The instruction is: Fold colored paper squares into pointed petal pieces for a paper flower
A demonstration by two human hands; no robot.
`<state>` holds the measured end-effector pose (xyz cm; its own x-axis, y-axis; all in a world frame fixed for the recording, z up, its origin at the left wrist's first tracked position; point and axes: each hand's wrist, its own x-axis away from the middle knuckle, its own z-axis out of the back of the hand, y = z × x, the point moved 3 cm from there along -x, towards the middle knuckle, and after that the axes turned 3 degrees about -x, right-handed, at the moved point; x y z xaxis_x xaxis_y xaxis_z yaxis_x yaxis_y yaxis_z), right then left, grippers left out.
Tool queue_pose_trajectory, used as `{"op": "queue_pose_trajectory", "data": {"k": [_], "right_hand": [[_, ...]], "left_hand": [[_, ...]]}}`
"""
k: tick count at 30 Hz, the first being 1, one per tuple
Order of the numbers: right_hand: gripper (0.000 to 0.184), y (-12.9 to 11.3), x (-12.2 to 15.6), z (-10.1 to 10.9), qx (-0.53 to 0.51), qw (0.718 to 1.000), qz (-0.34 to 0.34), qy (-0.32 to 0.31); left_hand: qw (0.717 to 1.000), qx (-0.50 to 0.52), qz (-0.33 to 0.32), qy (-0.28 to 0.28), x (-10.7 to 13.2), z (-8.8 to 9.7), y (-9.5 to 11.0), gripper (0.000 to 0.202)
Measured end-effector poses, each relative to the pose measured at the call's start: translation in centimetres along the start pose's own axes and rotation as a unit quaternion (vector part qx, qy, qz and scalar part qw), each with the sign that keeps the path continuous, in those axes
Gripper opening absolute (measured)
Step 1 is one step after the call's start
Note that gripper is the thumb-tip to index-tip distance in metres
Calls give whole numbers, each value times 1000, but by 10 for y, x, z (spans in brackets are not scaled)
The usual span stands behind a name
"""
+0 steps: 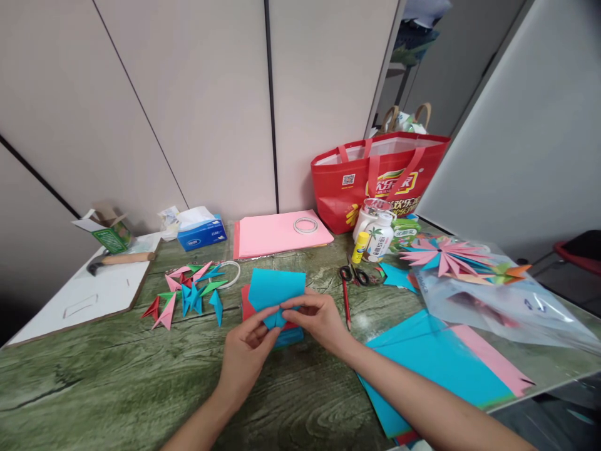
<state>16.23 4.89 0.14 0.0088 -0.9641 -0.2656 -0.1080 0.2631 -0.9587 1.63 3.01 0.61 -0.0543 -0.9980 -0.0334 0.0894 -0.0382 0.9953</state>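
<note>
Between both hands is a blue sheet of paper (pixel 277 287), its upper part flat and its lower edge folded in toward a point. My left hand (pixel 246 347) pinches the lower left of the fold between thumb and fingers. On the other side, my right hand (pixel 319 319) is closed on the lower right, its fingertips close to the left ones. Beneath the held sheet, a small stack of red paper (pixel 245 302) and blue paper (pixel 290 338) partly shows on the table. To the left lie several folded paper pieces (pixel 190 297) in pink, blue, green and red.
Scissors (pixel 354 274), a red pencil (pixel 346 304) and a glue stick (pixel 360 247) lie or stand right of centre. Blue sheets (pixel 436 357) and a plastic bag (pixel 507 307) cover the right side. Pink paper (pixel 277 232), a tissue box (pixel 201 233), a hammer (pixel 122 258) and a red bag (pixel 338 194) are farther back.
</note>
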Motion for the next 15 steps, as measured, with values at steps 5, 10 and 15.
{"op": "queue_pose_trajectory", "data": {"k": [5, 10, 15], "right_hand": [[10, 1, 0, 0, -15, 1000, -6, 9], [11, 3, -1, 1, -10, 1000, -9, 5], [10, 4, 0, 1, -2, 1000, -9, 6]], "left_hand": [[1000, -29, -11, -7, 1, 1, 1, 33], [1000, -28, -8, -4, 2, 0, 2, 37], [1000, -8, 0, 6, 2, 0, -2, 34]]}}
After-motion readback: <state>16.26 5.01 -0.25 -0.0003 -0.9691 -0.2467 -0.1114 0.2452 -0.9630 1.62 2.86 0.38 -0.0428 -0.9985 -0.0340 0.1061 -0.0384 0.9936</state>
